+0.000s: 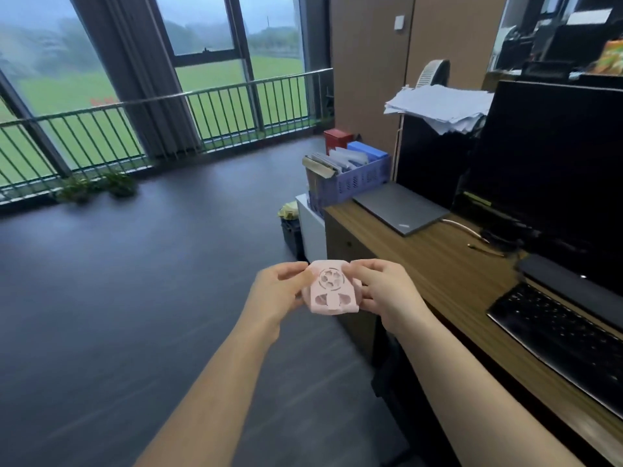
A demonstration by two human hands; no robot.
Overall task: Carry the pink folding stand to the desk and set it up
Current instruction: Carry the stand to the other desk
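Note:
The pink folding stand (332,289) is small, folded flat, with round cut-outs on its face. I hold it in the air in front of me, over the dark floor just left of the wooden desk (448,261). My left hand (279,291) grips its left edge with fingers curled around it. My right hand (384,291) grips its right edge the same way. The stand's far side is hidden by my fingers.
On the desk lie a closed grey laptop (399,207), a black keyboard (559,338) and a large dark monitor (556,170). A purple crate of files (350,180) stands at the desk's far end, beside a paper stack (438,106). Open dark floor spreads left toward the railed windows (135,129).

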